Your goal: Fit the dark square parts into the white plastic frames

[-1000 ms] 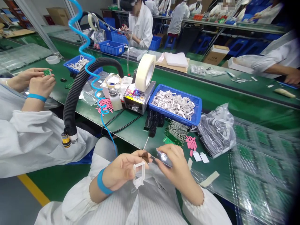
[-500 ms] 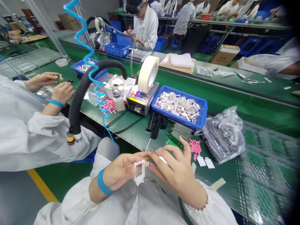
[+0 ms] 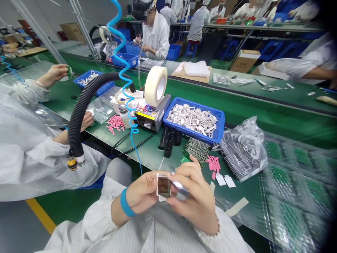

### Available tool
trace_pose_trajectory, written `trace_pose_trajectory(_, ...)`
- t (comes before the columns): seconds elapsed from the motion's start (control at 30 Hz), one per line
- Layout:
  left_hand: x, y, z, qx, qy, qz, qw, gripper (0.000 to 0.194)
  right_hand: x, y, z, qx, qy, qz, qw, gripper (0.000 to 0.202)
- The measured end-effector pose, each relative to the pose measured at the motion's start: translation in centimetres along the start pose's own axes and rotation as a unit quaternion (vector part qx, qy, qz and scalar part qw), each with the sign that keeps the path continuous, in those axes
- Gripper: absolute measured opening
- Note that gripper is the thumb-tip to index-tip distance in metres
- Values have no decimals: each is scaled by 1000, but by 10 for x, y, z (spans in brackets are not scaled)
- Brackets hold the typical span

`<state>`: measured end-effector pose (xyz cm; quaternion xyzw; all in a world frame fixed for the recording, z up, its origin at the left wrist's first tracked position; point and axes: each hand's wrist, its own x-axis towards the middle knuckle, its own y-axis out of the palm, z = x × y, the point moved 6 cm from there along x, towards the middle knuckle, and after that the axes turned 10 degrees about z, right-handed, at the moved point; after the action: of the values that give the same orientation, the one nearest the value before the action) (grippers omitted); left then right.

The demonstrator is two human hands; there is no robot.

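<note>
At your far left, a co-worker's raised hand [image 3: 56,74] holds a small green circuit board [image 3: 69,72] above the tabletop [image 3: 104,136]. Next comes a black ribbed hose [image 3: 76,126] that arches over the edge, then a small blue plastic tray [image 3: 105,88] of white parts. A loose pile of pink strips [image 3: 115,124] lies beside a translucent bottle with a metal cap [image 3: 125,117], and a bright blue coiled tube [image 3: 123,72] hangs in front of the bottle.

Low in front of you, your left hand [image 3: 144,191] has a narrow grip, its fingers closed on the left side of a white rectangular plastic frame [image 3: 158,186]. The frame is held up off the tabletop, close to your body, with a dark glossy rectangular panel [image 3: 164,186] within its outline; whether the panel is fully seated you cannot tell. Beyond it sits a grey tape dispenser [image 3: 158,114] with a wide cream tape roll [image 3: 155,86] on top.

Your right hand [image 3: 196,195] has a narrow grip too, finger and thumb at the frame's right side, and a shiny pale item [image 3: 178,184], too blurred to name, shows by its fingers. Further right are a large blue plastic tray [image 3: 220,128] heaped with white frames and a clear bag of dark striped parts [image 3: 244,151]
</note>
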<state>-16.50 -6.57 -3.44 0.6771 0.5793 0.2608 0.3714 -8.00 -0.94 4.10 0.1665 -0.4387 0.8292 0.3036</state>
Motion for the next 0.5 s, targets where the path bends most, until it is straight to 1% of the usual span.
trace_pose_trajectory(0.2,-4,-7,-4,42,11,-27,999,48,-4,3,-9,-20,-4,19,1000,30)
trace_pose_trajectory(0.3,-5,-6,-4,31,19,-28,999,43,-8,7,-6,-63,-2,77,995,32)
trace_pose_trajectory(0.33,-6,-7,-3,18,27,-33,999,39,-9,10,-3,-90,-1,106,990,38)
trace_pose_trajectory(0.4,-7,-11,0,-18,37,-48,998,33,-14,18,3,-142,0,179,974,59)
trace_pose_trajectory(0.47,-8,-18,8,-56,32,-60,996,30,-21,24,4,-164,11,242,956,84)
trace_pose_trajectory(0.5,-8,-22,12,-73,24,-59,995,31,-24,24,1,-162,22,259,952,90)
